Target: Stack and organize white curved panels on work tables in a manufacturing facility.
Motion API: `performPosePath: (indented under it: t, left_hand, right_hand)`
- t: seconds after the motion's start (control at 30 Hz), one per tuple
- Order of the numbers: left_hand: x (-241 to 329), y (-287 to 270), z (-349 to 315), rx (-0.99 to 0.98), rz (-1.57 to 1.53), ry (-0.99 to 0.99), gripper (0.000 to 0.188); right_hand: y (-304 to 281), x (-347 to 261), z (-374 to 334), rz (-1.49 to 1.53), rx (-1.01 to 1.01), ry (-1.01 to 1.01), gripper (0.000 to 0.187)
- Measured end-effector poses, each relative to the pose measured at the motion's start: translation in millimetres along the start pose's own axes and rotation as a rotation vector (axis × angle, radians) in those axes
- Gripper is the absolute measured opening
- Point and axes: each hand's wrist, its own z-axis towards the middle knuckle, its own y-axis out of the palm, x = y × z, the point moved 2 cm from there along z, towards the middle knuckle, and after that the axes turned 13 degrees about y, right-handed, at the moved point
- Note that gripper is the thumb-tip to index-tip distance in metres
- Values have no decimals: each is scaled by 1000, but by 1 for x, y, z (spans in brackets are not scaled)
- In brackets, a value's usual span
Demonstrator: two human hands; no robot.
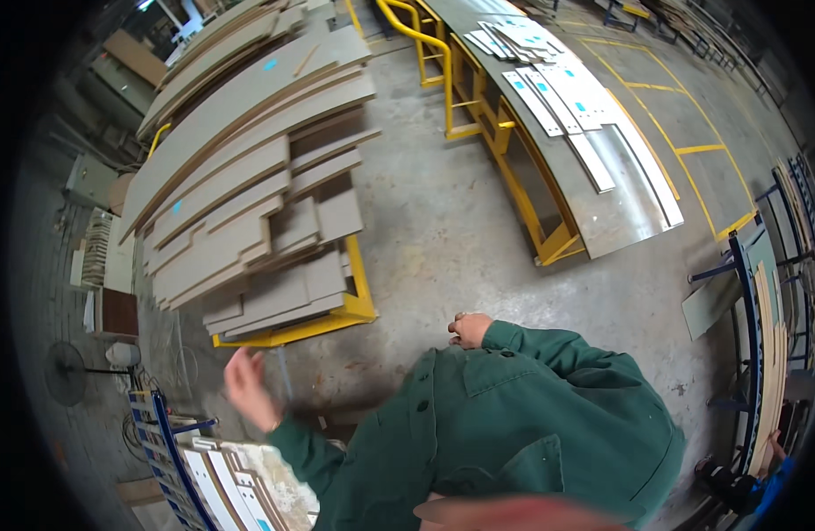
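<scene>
My left hand [249,387] is raised in front of the near end of the left stack of boards, slightly blurred. Its fingers look loosely apart, and nothing shows in them. My right hand [470,330] is close to the front of my green jacket, above the concrete floor. The fingers there are curled in, and whatever they may hold is hidden. Grey-brown flat boards [248,146] lie in uneven layers on a yellow metal frame [359,292], the nearest thing ahead of my left hand. Neither hand touches the boards.
A metal-topped yellow bench [615,226] at the right carries white panels [571,93] with blue marks. Blue racks [739,292] with long strips stand far right, near another person's hand [773,442]. At lower left are a blue roller frame [164,442] and white strips [212,487].
</scene>
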Motion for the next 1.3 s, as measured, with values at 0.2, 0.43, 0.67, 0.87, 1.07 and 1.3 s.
performPosePath:
  t: [0.2, 0.43, 0.67, 0.87, 1.07, 1.3]
  left_hand:
    - [-13, 269, -16, -573, -186, -287, 22]
    - [-40, 503, 43, -1096, -129, -159, 29]
    - [-150, 777, 105, -1202, 21, -249, 31]
    - [-158, 944, 83, -1624, 129, -36, 37]
    - [-150, 1088, 77, -1822, 54, 217, 36]
    - [-157, 1211, 104, -1890, 203, 190, 35]
  right_hand:
    - [-108, 93, 30, -24, 12, 152, 32]
    - [-242, 167, 122, 100, 181, 175, 33]
    - [-356, 267, 191, 385, 389, 375, 34]
    - [-401, 371, 185, 820, 612, 780, 32]
    - [-409, 527, 190, 1170, 694, 951, 28]
    - [-444, 739, 246, 1567, 948, 1443, 35]
